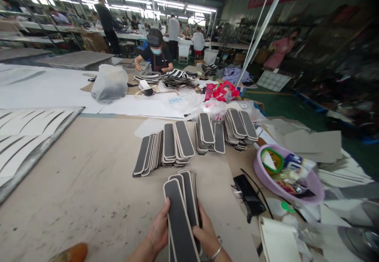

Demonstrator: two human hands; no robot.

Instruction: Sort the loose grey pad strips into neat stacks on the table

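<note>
My left hand (159,226) is closed round the left side of a stack of long grey strips with pale edges (180,218). On the right side of the same stack, my right hand (207,228) grips it, thumb on top. The strips are fanned a little and held low over the table's near edge. Beyond them lie piles of similar strips: a leaning row (148,153), a pile beside it (177,141), another (207,133) to the right, and one (240,126) farthest right.
Right of my hands are a black phone (249,194), a notebook (278,240) and a purple basin (318,193) with packets. White cut sheets (26,131) lie left, an orange-brown object (72,253) lower left. Across the table (97,167), a masked person (155,53) handles pieces near a plastic bag (109,82).
</note>
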